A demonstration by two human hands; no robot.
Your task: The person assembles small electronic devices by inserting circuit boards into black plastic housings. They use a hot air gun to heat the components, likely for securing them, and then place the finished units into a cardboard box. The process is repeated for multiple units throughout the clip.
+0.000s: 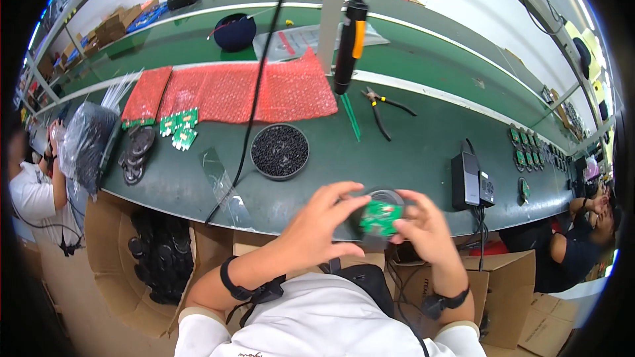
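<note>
Left hand: your left hand (316,225) curls round the black round part (377,206), fingertips pressed on its left side, above the table's near edge.
Right hand: your right hand (423,225) pinches the same part from the right, fingers bent over the green board (380,218) seated in it.
Table: the green table (410,152) carries a bowl (280,151) of black pieces near its middle.
Far side: red bubble wrap (251,92) lies toward the far edge, pliers (382,111) to its right.
Overhead: a screwdriver (349,43) hangs above the table.
Right end: a black box (471,180) sits near the near edge.
</note>
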